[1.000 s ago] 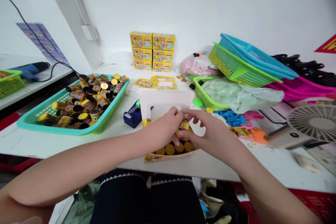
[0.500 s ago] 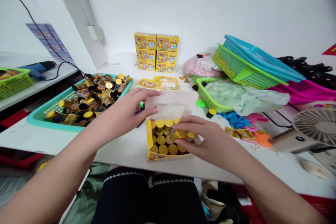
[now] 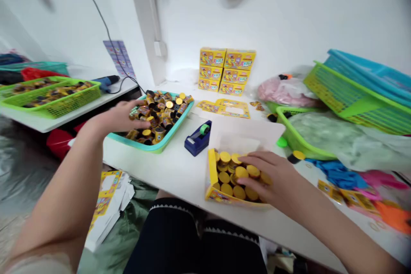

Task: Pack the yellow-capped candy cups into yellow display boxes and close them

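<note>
My left hand [image 3: 118,117] reaches over a teal basket [image 3: 167,143] heaped with small yellow-and-black canisters [image 3: 159,132]. Its fingers are stretched out, the thumb is apart, and nothing shows in its grasp. At an open yellow carton [image 3: 212,167], my right hand [image 3: 268,175] has its thumb and fingers around a yellow-capped canister [image 3: 241,173], on top of the others. More canisters stand upright in rows inside, caps up. The carton's white lid [image 3: 245,130] is folded back; its right end is hidden behind my right hand.
A blue tape dispenser [image 3: 197,139] stands between basket and carton. Stacked yellow boxes [image 3: 226,70] and flat yellow card [image 3: 224,108] lie toward the wall. Green basket [image 3: 289,132] with plastic bags, a loose canister [image 3: 296,156] and deflated balloons [image 3: 340,175] are at right.
My left hand has moved left from beside the carton to over the teal basket. My right hand has stayed at the carton. The view has swung left.
</note>
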Tool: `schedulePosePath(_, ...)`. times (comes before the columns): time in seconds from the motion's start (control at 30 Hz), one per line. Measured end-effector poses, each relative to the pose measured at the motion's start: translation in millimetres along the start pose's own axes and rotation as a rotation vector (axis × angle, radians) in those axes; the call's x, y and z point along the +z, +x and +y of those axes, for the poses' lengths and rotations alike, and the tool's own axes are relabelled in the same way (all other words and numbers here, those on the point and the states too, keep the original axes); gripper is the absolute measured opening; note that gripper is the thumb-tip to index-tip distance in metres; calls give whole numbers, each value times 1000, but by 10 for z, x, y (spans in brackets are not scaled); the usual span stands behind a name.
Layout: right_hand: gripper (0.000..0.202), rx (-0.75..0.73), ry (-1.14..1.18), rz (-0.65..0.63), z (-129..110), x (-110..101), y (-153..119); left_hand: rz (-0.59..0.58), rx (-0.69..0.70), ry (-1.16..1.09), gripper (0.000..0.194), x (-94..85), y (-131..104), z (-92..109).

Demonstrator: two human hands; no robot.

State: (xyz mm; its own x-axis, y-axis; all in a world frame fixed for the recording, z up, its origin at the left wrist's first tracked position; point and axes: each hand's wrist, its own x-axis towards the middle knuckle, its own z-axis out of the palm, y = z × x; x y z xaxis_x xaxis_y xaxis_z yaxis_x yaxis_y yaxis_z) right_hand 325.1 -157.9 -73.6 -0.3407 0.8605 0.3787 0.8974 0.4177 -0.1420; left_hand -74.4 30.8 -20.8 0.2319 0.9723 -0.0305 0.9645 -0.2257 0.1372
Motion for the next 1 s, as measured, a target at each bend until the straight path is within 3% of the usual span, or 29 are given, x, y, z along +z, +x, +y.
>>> schedulePosePath(0.07,30,-9,14,87,-10,-74,-5,-212,26,42,116,90,198,-196)
schedulePosePath(0.17,29,-7,40,111,-79,-183,-1,-391,57,56,129,197,386,-266)
schedulePosePath(0.37,25,60,182,55,-187,-275,-41,-639,194,45,106,281,461,5)
schedulePosePath(0.43,23,115,248,38,-169,-303,-85,-628,210,104,108,356,484,77)
schedulePosePath(0.63,20,215,384,-35,-139,-358,-162,-454,213,242,103,592,467,106)
schedulePosePath(1.0,17,227,328,-15,-20,-385,-412,-405,193,254,84,592,410,127)
